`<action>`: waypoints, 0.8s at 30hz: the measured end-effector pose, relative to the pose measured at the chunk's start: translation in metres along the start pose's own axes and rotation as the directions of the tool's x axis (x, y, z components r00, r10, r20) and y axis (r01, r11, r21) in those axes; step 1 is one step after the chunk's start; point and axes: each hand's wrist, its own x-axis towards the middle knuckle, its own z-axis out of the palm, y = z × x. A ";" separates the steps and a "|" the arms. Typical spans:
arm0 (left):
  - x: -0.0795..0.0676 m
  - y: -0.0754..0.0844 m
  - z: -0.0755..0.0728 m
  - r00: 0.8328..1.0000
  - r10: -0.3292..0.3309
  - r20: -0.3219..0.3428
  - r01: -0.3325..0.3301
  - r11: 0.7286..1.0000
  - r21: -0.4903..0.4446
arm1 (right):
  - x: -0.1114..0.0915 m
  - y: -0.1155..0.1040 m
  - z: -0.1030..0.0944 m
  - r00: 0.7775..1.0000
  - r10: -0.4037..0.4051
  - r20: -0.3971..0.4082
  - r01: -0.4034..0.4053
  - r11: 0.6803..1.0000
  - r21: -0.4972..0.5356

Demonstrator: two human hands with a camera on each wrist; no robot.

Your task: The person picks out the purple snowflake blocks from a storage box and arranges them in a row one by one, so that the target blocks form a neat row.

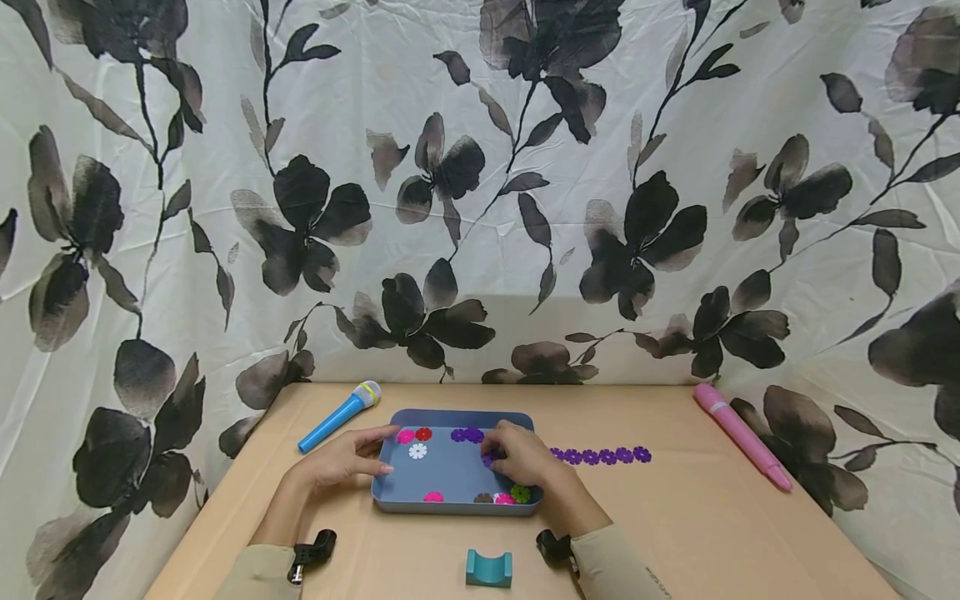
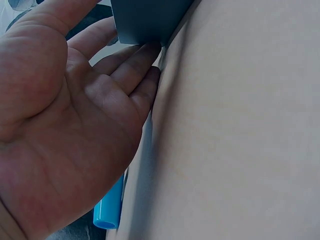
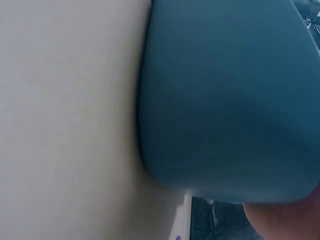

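Observation:
A grey-blue tray (image 1: 450,505) lies on the table with flower-shaped pieces in it: pink, red, white (image 1: 417,451), brown, green (image 1: 520,494) and purple ones (image 1: 467,434). Inside its right half, my right hand (image 1: 521,454) pinches a purple flower piece (image 1: 488,459), partly hidden by the fingers. My left hand (image 1: 337,458) rests against the tray's left side, thumb and forefinger at the rim, fingers fairly straight. In the left wrist view, fingers of that hand (image 2: 75,115) touch the tray's outer wall (image 2: 145,22). The right wrist view mostly shows the tray's outside (image 3: 230,100).
A row of purple flower pieces (image 1: 591,457) runs along the table right of the tray. Behind the left hand lies a blue toy microphone (image 1: 333,422). A pink pen-shaped object (image 1: 742,435) lies at the right edge. A teal curved block (image 1: 489,569) sits in front.

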 end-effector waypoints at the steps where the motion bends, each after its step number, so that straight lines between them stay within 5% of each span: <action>1: 0.000 0.000 0.000 1.000 0.000 0.000 0.000 1.000 0.001 | -0.001 0.000 -0.001 1.000 -0.003 0.001 0.003 1.000 0.020; 12: -0.001 0.001 -0.001 1.000 0.001 -0.001 -0.001 1.000 0.001 | -0.002 0.010 -0.009 0.999 -0.035 0.019 0.031 0.982 0.185; 24: 0.000 0.002 0.001 1.000 0.001 -0.007 -0.001 1.000 0.019 | -0.011 0.025 -0.023 0.999 0.031 -0.040 -0.017 0.951 0.308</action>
